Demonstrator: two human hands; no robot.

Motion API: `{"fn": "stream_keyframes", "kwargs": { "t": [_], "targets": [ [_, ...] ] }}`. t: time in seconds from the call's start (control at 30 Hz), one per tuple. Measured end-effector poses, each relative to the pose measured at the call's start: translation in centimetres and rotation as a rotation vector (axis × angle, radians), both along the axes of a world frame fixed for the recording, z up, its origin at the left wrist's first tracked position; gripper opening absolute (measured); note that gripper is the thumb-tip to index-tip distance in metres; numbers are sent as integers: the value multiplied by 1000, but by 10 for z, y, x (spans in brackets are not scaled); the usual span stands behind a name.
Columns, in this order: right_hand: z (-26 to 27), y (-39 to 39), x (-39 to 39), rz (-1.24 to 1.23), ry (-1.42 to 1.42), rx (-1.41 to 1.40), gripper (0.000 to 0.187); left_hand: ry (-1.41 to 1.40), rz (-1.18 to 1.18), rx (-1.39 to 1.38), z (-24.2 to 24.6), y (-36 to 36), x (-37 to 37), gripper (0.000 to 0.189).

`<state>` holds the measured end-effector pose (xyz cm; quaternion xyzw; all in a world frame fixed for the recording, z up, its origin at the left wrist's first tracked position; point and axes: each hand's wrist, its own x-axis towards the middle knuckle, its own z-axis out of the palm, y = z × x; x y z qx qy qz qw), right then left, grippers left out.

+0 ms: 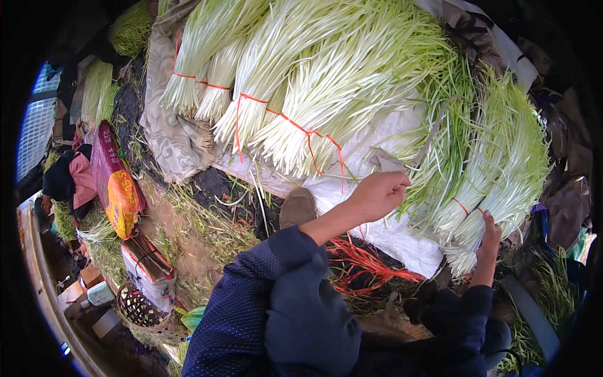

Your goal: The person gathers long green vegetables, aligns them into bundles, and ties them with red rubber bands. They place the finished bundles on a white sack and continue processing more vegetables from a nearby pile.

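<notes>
My left hand [384, 195] is closed in a loose fist above a white woven sheet [377, 235]; whether a thin strand is between its fingers is unclear. A grey strip [434, 127] with a flap beside the knuckles lies just beyond it. To the right, my right hand [489, 238] touches the white-stemmed base of a bundle of pale leafy stalks [511, 188], like blanched garlic shoots, beside its red tie [480, 210]; part of its grip is hidden. Loose green stalks [426, 184] lie between the hands. Larger bundles [325, 103] with red ties lean together at the top.
Red plastic ties [367, 266] lie by my knee. A patterned cloth [174, 127] borders the bundles. At left are a purple and yellow printed sack [115, 184], a wicker basket [136, 306] and a person in dark and pink clothing [80, 176]. Plant scraps litter the ground [188, 231].
</notes>
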<state>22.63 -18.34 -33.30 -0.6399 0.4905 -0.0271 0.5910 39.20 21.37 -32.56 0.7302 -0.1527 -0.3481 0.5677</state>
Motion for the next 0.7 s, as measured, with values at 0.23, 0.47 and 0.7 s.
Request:
{"fn": "stream_keyframes", "kwargs": {
  "t": [0.23, 0.47, 0.7],
  "targets": [
    [13, 7, 5, 7, 43, -68, 50, 138, 12, -60, -6, 1, 1, 31],
    [45, 11, 16, -57, 94, -17, 45, 214, 61, -110, -9, 3, 7, 33],
    [69, -1, 36, -88, -65, 398, 51, 362, -33, -192, -4, -11, 29, 37]
  ]
}}
